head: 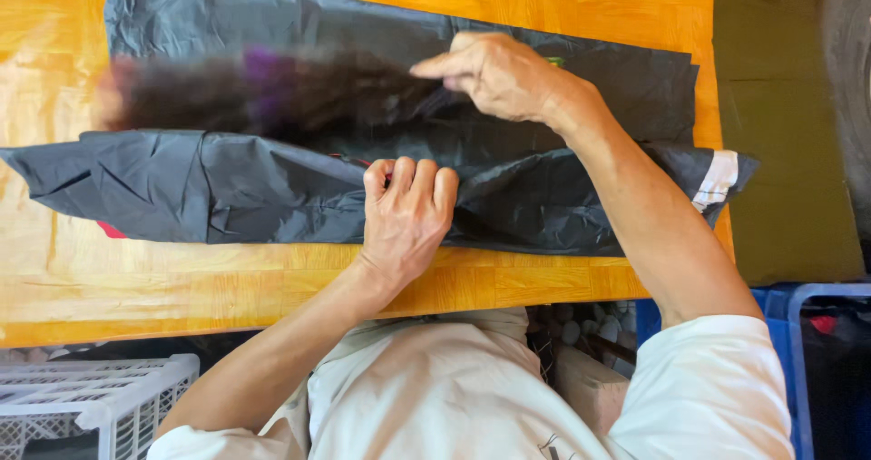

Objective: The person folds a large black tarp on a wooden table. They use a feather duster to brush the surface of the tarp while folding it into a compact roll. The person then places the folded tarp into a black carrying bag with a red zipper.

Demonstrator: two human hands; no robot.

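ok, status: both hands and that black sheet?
Left hand curled over fold of black plastic sheet. Right hand pinching blurred dark hair bundle on the sheet. Nothing in the way.

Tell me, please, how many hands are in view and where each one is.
2. The left hand grips the folded edge of the black plastic sheet near the table's front. The right hand rests farther back on a blurred dark bundle. No other hands show.

White basket (100, 396), blue crate (798, 301).
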